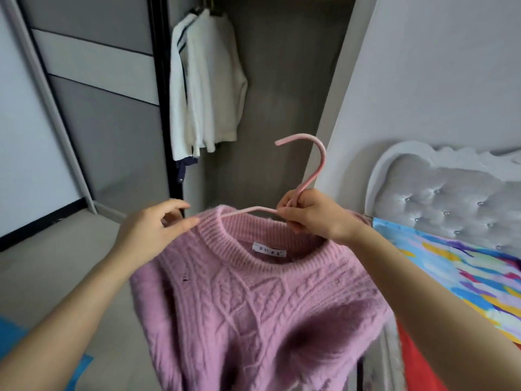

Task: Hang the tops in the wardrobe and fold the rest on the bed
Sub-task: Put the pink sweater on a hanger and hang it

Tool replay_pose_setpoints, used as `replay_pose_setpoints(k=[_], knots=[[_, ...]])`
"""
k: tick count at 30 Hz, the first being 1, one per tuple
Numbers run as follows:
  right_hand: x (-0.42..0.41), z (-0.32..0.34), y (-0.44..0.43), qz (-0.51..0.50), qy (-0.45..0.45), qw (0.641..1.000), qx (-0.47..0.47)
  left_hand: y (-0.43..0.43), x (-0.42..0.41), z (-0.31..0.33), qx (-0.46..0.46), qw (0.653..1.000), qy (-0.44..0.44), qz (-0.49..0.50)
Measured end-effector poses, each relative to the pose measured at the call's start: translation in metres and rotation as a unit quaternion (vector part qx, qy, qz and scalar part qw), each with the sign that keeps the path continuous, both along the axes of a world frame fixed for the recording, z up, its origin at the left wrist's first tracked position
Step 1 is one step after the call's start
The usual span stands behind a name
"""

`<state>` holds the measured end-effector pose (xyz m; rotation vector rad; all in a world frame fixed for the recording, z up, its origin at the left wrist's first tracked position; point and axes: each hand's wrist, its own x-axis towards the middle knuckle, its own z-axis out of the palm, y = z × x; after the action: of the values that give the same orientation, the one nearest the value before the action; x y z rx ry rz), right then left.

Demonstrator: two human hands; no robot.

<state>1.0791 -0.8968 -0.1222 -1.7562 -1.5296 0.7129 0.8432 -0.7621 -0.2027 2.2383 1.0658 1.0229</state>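
My right hand [313, 218] is clamped on the neck of the pink hanger [309, 179], hook up. My left hand [152, 230], at 9 o'clock of the collar, pinches the pink cable-knit sweater [253, 306] at its shoulder. The sweater hangs on the hanger. The open wardrobe [282, 80] is at 12 o'clock, with white tops [208, 80] at 11.

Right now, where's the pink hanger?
Head view, centre-right: pink hanger sits in the pink sweater's collar, right hand gripping its neck, hook up before the wardrobe.
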Motion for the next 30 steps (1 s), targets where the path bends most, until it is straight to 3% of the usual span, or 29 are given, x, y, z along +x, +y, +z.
replay_pose_setpoints(k=[3, 10, 15, 23, 30], knots=[[-0.006, -0.007, 0.02, -0.022, -0.003, 1.0, -0.018, 0.021, -0.012, -0.007, 0.03, 1.0, 0.0, 0.004], [-0.005, -0.025, 0.073, -0.063, -0.025, 0.996, -0.05, 0.053, -0.025, -0.035, -0.024, 0.998, -0.051, 0.017], [0.011, -0.027, 0.125, -0.086, -0.013, 0.995, -0.042, 0.09, -0.014, -0.023, -0.053, 0.997, -0.04, 0.041], [0.074, -0.011, 0.241, -0.118, 0.153, 0.981, 0.0, 0.188, 0.047, 0.025, -0.019, 0.995, -0.056, 0.074], [0.145, 0.003, 0.326, -0.132, 0.226, 0.965, -0.03, 0.27, 0.11, 0.043, -0.02, 0.995, -0.058, 0.084]])
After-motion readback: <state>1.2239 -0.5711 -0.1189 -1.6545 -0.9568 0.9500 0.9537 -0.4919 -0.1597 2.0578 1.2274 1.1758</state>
